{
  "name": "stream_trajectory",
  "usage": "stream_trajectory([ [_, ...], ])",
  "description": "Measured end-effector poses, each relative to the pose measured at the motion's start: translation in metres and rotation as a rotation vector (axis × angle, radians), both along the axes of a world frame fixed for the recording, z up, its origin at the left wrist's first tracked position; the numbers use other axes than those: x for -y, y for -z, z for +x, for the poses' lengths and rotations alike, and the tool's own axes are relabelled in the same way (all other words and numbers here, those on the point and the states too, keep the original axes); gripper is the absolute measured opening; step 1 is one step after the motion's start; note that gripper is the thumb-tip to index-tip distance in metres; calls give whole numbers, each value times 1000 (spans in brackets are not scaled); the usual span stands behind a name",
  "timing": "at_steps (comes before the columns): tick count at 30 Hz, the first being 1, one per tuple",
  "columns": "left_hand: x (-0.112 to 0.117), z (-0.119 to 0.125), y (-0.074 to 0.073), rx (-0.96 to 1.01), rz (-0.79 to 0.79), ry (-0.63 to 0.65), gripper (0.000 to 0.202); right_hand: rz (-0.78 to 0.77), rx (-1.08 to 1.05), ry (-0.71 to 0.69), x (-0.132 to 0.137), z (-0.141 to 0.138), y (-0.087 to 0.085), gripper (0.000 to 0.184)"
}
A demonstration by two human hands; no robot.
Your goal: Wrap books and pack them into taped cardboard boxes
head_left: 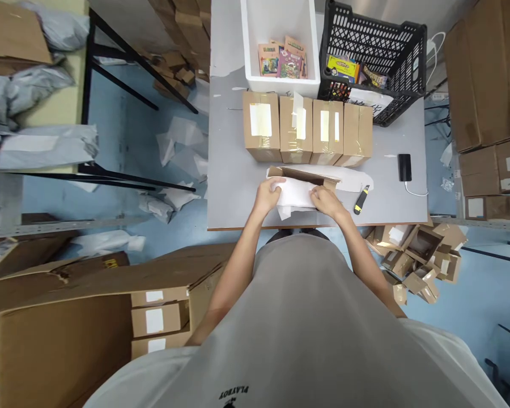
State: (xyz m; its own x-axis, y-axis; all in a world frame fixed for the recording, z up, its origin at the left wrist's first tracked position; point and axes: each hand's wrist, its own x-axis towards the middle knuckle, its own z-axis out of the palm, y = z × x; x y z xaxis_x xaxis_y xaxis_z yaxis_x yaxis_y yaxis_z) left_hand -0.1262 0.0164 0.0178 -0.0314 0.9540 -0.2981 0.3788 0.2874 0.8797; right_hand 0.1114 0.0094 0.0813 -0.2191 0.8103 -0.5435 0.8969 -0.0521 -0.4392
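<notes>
Close to the front edge of the table lies a small cardboard box (pixel 308 175), partly covered by a white plastic mailer bag (pixel 296 192). My left hand (pixel 269 194) grips the bag at the box's left end, fingers curled over its edge. At the right end, my right hand (pixel 324 199) has its fingers closed on the bag's edge. More of the white bag stretches out flat behind the box to the right. A black and yellow box cutter (pixel 361 200) rests just right of my right hand, touched by neither hand.
Several taped cardboard boxes (pixel 261 124) stand in a row behind. Beyond them are a white bin (pixel 283 85) and a black crate (pixel 403 73), both holding booklets or packets. A phone (pixel 404 167) lies at right with a cable. Opened boxes (pixel 423 249) litter the floor.
</notes>
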Motion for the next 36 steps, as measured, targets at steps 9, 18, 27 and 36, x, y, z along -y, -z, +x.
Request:
stream_trajectory([
  [9,-29,25,7,-101,-39,216,60,121,205,223,12,25,-10,43],
  [18,-51,40,13,-429,-54,459,52,-61,364,219,-6,-6,10,49],
  [27,-22,43,-6,-583,-2,584,42,-42,266,259,10,-6,22,46],
  [36,-15,14,-9,-385,119,400,34,470,-346,770,68,80,46,57],
])
